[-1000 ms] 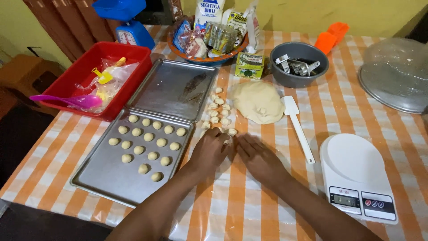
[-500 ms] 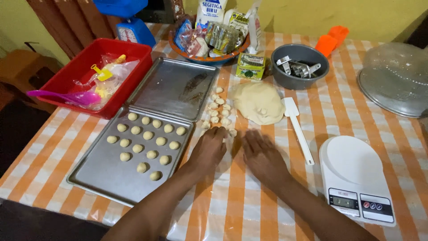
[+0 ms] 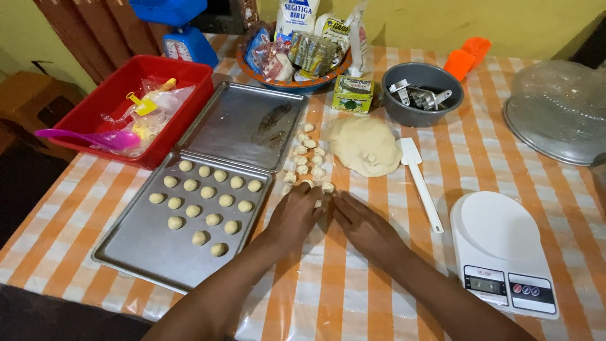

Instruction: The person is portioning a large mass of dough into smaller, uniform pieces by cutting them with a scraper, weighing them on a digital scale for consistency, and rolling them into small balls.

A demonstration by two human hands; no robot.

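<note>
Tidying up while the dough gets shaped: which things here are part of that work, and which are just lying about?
In use: left hand, right hand, small dough pieces, dough lump, tray of balls.

Lying about: empty tray, spatula, white scale, grey bowl, red bin, clear cover.

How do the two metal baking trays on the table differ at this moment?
The near tray holds rows of small dough balls; the far tray holds none, only a dark smear. The near tray lies beside the left hand; the far tray lies beside the red bin, away from both hands. The near tray sits slanted at the table's front edge; the far tray sits further back. Both are shallow, rectangular, bare metal, and meet along one edge.
</note>
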